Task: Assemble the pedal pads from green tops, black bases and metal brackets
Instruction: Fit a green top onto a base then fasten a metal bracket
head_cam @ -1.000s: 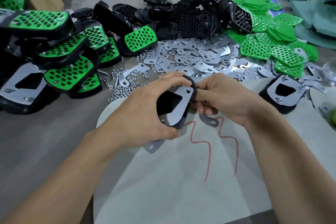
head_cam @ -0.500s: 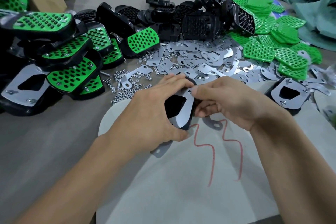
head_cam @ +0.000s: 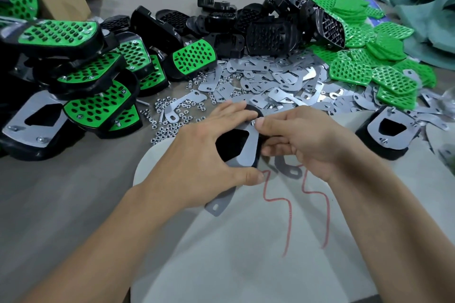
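The left hand (head_cam: 204, 162) grips the pad (head_cam: 230, 146), plate (head_cam: 248, 152) up, above the white sheet (head_cam: 246, 253). The right hand (head_cam: 302, 145) has shifted up the edge since a second ago; it now pinches the pad's top corner, thumb on a nut (head_cam: 253, 122). Fastening probably begins.

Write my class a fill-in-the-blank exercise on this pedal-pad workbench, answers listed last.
1. The loose perforated tops piled at far right are ____.
2. The wavy lines on the pale sheet are ____.
3. The left hand grips and the right hand pinches a pedal pad whose base is ____.
4. The box at far left is made of ____.
Answers: green; red; black; cardboard.
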Demonstrator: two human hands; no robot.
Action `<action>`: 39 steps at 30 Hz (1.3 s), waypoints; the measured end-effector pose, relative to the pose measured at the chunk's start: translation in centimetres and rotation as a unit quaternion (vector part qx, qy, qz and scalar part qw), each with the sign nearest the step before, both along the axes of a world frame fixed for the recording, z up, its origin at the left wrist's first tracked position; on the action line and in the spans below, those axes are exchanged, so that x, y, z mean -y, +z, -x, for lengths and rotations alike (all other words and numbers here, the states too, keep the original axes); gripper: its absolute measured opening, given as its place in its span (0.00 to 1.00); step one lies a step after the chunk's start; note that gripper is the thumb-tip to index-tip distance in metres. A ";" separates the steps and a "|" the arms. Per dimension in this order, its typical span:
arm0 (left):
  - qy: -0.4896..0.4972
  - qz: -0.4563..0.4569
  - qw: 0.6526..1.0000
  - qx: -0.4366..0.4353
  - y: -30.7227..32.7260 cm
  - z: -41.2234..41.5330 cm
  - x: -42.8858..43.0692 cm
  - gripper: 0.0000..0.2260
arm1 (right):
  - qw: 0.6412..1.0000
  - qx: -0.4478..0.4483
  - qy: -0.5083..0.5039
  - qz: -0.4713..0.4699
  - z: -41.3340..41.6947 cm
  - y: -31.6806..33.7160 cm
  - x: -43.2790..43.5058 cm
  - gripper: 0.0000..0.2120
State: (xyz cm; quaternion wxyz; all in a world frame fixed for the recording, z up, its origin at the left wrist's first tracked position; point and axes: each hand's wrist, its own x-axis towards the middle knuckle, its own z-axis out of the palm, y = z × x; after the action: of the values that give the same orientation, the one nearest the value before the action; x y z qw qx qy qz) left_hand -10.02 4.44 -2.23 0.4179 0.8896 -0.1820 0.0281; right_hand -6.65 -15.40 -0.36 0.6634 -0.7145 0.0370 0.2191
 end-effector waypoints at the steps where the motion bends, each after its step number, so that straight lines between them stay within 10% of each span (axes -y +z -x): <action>1: 0.008 0.036 0.999 -0.012 0.0 0.1 -0.1 0.37 | 1.000 0.004 0.002 -0.005 0.0 0.0 0.0 0.09; 9: 0.123 0.288 0.931 -0.186 1.1 -1.4 -0.4 0.13 | 0.999 0.031 0.041 -0.018 -0.4 -0.1 0.6 0.09; 25: 0.072 0.429 0.846 -0.308 2.3 -1.3 -1.6 0.20 | 0.992 0.099 0.070 -0.028 0.2 0.0 0.1 0.10; 39: 0.161 0.098 0.968 -0.164 2.0 -0.3 -0.4 0.40 | 0.984 0.021 0.121 0.131 -0.4 1.5 1.3 0.09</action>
State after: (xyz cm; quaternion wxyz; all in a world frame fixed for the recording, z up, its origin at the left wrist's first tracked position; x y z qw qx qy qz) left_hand -9.74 4.83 -0.25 0.5168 0.8546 0.0386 -0.0334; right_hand -6.26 -16.69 1.18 0.5332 -0.7990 -0.0348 0.2758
